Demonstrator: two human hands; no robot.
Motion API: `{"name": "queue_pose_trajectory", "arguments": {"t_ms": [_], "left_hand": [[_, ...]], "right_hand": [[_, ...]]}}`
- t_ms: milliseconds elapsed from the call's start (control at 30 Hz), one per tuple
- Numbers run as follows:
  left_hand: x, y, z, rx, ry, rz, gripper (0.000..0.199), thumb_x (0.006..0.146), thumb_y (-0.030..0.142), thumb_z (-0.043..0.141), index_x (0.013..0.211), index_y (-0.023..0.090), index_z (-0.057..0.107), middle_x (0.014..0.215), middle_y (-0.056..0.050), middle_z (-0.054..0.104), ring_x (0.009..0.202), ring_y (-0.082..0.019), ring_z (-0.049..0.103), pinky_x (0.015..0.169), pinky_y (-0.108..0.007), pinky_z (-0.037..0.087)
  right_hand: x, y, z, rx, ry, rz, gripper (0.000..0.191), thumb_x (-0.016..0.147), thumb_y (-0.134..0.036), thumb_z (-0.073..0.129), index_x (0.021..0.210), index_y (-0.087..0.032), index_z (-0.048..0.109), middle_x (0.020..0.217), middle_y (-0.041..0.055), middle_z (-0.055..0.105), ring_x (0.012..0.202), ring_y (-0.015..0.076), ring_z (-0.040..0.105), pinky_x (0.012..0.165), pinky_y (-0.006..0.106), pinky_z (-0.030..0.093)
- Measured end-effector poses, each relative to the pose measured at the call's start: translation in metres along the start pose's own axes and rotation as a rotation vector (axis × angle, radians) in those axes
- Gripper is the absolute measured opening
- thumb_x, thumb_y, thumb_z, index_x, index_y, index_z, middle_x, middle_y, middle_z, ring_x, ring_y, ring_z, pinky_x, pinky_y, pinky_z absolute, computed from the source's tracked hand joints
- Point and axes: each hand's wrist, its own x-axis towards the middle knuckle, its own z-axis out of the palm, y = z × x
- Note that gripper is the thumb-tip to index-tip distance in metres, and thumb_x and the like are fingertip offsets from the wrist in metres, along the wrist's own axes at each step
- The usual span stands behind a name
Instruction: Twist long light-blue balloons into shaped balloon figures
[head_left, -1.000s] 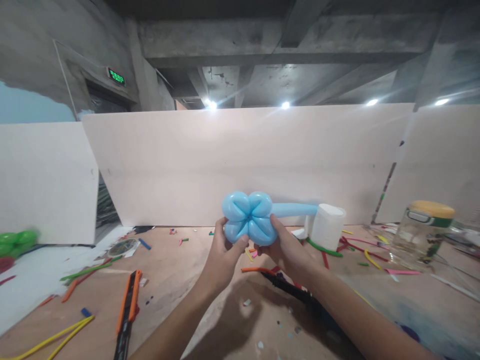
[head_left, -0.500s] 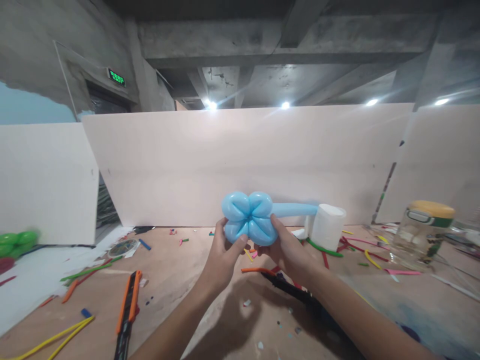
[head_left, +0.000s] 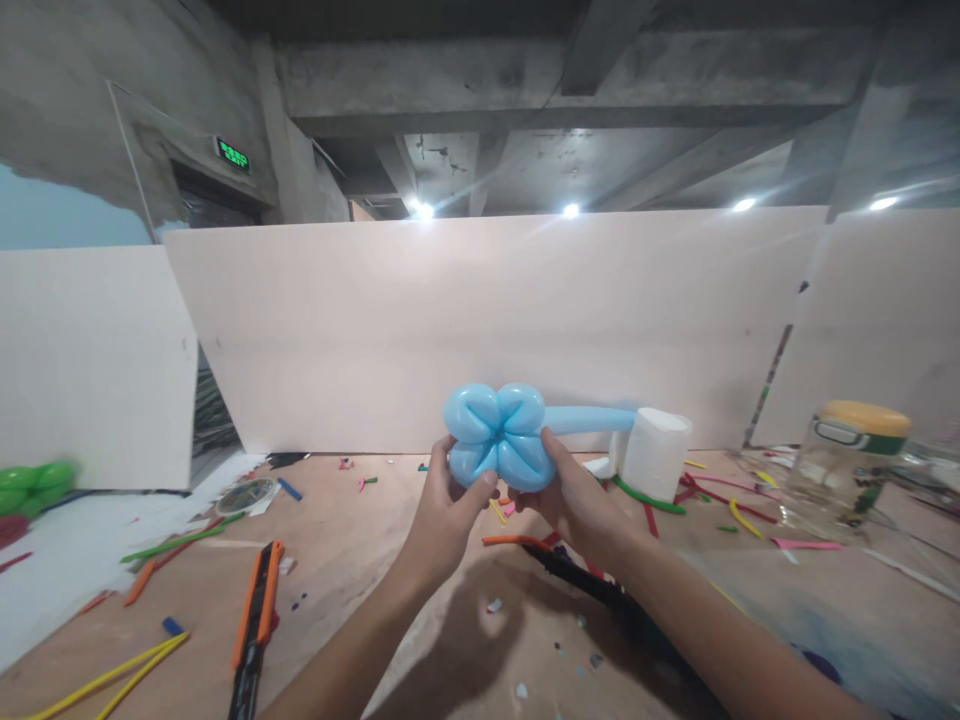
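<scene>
A light blue twisted balloon flower (head_left: 499,435) with rounded petals is held up above the table in both hands. My left hand (head_left: 457,510) grips its lower left, thumb pressed on a bottom petal. On the lower right side, my right hand (head_left: 566,490) closes round the edge, with some fingers hidden behind the petals. A straight uninflated-looking or thin blue balloon length (head_left: 589,419) runs right from the flower toward a white paper roll (head_left: 657,455); whether it touches the roll I cannot tell.
On the table (head_left: 360,580) lie an orange-and-black tool (head_left: 257,610), a black tool (head_left: 577,575) under my right arm, yellow balloons (head_left: 127,675) and scattered scraps. A yellow-lidded clear jar (head_left: 844,470) stands right; green balloons (head_left: 37,487) lie far left. A white panel (head_left: 480,320) rises behind.
</scene>
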Motion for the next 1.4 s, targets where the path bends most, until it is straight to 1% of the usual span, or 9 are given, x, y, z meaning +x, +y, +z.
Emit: {"name": "queue_pose_trajectory", "arguments": {"t_ms": [200,400,600,767,867,1033,1200,1400], "left_hand": [[0.0001,0.0006,-0.0002,0.01,-0.004,-0.005,0.046,0.081,0.039,0.059,0.118,0.019,0.041,0.094,-0.004,0.058,0.08,-0.017,0.06,0.071,-0.03,0.048],[0.0008,0.0016,-0.0002,0.018,0.005,-0.02,0.045,0.079,0.04,0.06,0.116,0.019,0.043,0.092,-0.004,0.058,0.08,-0.018,0.06,0.071,-0.03,0.047],[0.0007,0.0025,0.0008,0.007,0.048,-0.016,0.049,0.074,0.039,0.066,0.113,0.02,0.044,0.106,-0.006,0.059,0.088,-0.019,0.06,0.069,-0.027,0.047],[0.0011,0.0005,0.0003,-0.007,0.044,0.019,0.047,0.074,0.036,0.067,0.112,0.021,0.044,0.101,-0.004,0.06,0.085,-0.017,0.059,0.069,-0.026,0.047],[0.0009,-0.0003,0.0001,-0.002,0.04,0.017,0.046,0.075,0.035,0.066,0.112,0.021,0.044,0.101,-0.004,0.059,0.085,-0.016,0.059,0.069,-0.026,0.046],[0.0007,-0.0002,0.0004,-0.016,0.041,0.018,0.048,0.073,0.037,0.068,0.112,0.021,0.044,0.096,-0.003,0.061,0.082,-0.016,0.06,0.069,-0.027,0.046],[0.0009,0.0007,0.0003,-0.005,0.069,0.006,0.051,0.073,0.04,0.067,0.113,0.021,0.044,0.099,-0.004,0.061,0.085,-0.019,0.062,0.07,-0.029,0.047],[0.0018,-0.0011,-0.0004,0.02,0.049,0.023,0.048,0.076,0.039,0.064,0.114,0.02,0.042,0.106,-0.007,0.059,0.091,-0.02,0.061,0.07,-0.028,0.047]], "right_hand": [[-0.0018,-0.0015,0.0016,-0.011,-0.013,0.001,0.046,0.077,-0.063,0.053,0.073,-0.018,0.06,0.065,0.0021,0.057,0.061,0.0163,0.048,0.058,0.03,0.037],[-0.0016,-0.0011,0.0014,-0.012,0.01,-0.009,0.046,0.075,-0.063,0.054,0.074,-0.018,0.059,0.066,0.0024,0.056,0.061,0.0166,0.048,0.057,0.03,0.037],[-0.0007,0.0002,0.0001,-0.019,0.014,0.007,0.047,0.074,-0.065,0.055,0.069,-0.018,0.058,0.063,0.0023,0.055,0.06,0.0167,0.047,0.058,0.03,0.037],[-0.0003,0.0008,-0.0003,-0.015,0.01,-0.002,0.047,0.074,-0.064,0.055,0.069,-0.018,0.058,0.063,0.0023,0.055,0.061,0.0168,0.048,0.059,0.03,0.037],[-0.0003,0.0008,-0.0002,-0.018,0.009,0.001,0.047,0.075,-0.064,0.054,0.07,-0.018,0.058,0.064,0.0025,0.055,0.061,0.0169,0.048,0.059,0.03,0.037],[-0.0012,0.0,0.0008,-0.015,0.014,0.009,0.046,0.073,-0.064,0.055,0.07,-0.018,0.057,0.065,0.0027,0.056,0.062,0.0171,0.048,0.059,0.03,0.037],[-0.002,-0.0019,0.002,-0.022,0.031,0.019,0.047,0.072,-0.065,0.056,0.068,-0.018,0.056,0.064,0.0028,0.056,0.061,0.0172,0.048,0.058,0.031,0.037],[-0.0026,-0.0016,0.0022,-0.012,0.022,0.005,0.047,0.072,-0.065,0.057,0.069,-0.018,0.057,0.064,0.0029,0.055,0.061,0.0173,0.048,0.058,0.03,0.037]]}}
